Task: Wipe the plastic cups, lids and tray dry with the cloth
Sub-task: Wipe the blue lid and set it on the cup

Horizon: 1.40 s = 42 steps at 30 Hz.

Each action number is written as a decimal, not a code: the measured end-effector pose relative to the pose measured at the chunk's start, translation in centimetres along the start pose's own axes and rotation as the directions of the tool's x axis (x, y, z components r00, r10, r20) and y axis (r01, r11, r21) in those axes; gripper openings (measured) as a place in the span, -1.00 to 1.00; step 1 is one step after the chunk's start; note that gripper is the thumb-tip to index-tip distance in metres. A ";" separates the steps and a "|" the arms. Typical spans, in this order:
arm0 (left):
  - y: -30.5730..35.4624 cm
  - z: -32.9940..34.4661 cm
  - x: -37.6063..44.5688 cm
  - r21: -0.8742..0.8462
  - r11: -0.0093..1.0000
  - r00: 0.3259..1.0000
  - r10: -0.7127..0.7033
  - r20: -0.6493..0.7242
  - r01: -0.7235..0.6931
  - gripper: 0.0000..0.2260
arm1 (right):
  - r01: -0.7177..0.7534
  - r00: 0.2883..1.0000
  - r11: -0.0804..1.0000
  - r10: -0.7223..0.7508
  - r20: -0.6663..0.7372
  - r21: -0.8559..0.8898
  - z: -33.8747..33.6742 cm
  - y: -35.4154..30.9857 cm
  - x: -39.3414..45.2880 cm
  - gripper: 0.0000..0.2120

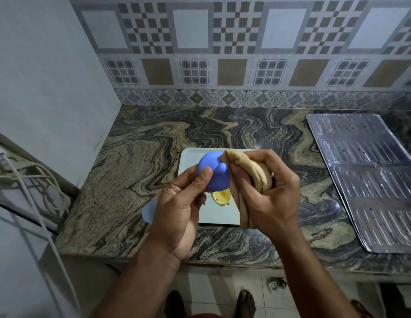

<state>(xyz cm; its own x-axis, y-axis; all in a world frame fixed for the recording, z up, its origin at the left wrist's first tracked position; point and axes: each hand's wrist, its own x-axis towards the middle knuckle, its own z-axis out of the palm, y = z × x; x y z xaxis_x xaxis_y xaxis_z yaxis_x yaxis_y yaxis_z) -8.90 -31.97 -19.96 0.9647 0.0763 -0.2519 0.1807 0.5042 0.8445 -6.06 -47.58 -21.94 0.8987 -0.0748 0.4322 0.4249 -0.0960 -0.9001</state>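
My left hand (177, 200) is nearest, raised over the front edge of the counter (135, 180), and it grips a blue lid (213, 172). My thumb lies across the lid's domed face, and my other fingers curl behind it, out of sight. The lid has a small rounded knob sticking out near its right side.

My right hand (268, 193) is clenched round a bunched tan cloth (250, 171). The upper end of the cloth presses against the lid's right edge just by the knob, and a twisted tail of it hangs down below my palm.

Under both hands a pale tray (193, 157) lies flat on the marbled stone counter. On the tray, just below the blue lid, sits something yellow (220, 196), round and shallow. It may be a cup or another lid, but my hands cover too much of it for me to tell. A light blue piece (149, 211) pokes out at the tray's left edge, mostly hidden by my left wrist.

Well off to the right a ribbed metal draining tray (365, 180) rests on the counter. Patterned tiles (223, 53) cover the wall behind. On the far left some white cables (34, 177) hang over a rack.
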 end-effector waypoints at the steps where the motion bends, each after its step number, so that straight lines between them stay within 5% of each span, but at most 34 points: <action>1: -0.1 0.2 -0.1 -0.017 0.999 0.999 -0.034 -0.029 0.034 -0.85 | -0.010 1.000 1.000 0.011 0.018 -0.012 -0.3 0.2 -0.2 -0.86; 6: 0.0 0.1 0.1 -0.288 0.943 0.975 -0.201 -0.099 0.165 -0.84 | -0.052 0.994 0.997 0.057 0.094 -0.058 -1.4 -0.1 -1.2 -0.79; 11: 0.5 0.0 0.3 -0.423 0.883 0.967 -0.249 -0.057 0.203 -0.84 | -0.107 0.994 0.986 0.110 -0.016 0.129 -1.6 -0.8 -0.6 -0.89; 16: 0.4 0.3 0.2 -0.354 0.918 0.977 -0.209 -0.041 0.181 -0.80 | -0.159 0.982 0.960 0.178 -0.064 0.232 -0.8 -2.2 -0.2 -0.87; 25: 0.5 -0.6 0.2 -0.031 0.997 0.997 0.070 0.010 -0.070 -0.88 | -0.324 0.945 0.891 0.317 0.075 0.318 1.3 -2.0 0.0 -0.80; 29: 0.7 -1.6 0.7 0.190 0.953 0.971 0.240 0.011 -0.238 -0.59 | -0.361 0.927 0.860 0.375 0.033 0.360 1.6 -1.3 -0.1 -0.71; 32: 0.7 -2.1 0.9 0.331 0.866 0.923 0.383 0.045 -0.375 -0.64 | -0.348 0.930 0.877 0.367 0.005 0.333 1.8 -1.2 0.0 -0.77; 39: 0.3 -2.6 1.1 0.386 0.864 0.935 0.356 -0.013 -0.323 -0.77 | -0.287 0.956 0.915 0.292 0.028 0.285 2.2 -1.4 0.0 -0.83; 42: 0.4 -2.8 1.2 0.183 0.969 0.982 0.178 -0.059 -0.164 -0.74 | -0.308 0.949 0.895 0.314 0.034 0.324 2.3 -1.4 -0.2 -0.84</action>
<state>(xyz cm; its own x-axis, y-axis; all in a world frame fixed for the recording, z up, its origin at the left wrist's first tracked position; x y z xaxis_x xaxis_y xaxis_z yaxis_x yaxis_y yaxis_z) -8.18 -29.29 -21.26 0.9684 0.2157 -0.1255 0.0515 0.3192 0.9463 -6.51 -45.12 -20.91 0.9898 -0.0673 0.1258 0.1391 0.2587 -0.9559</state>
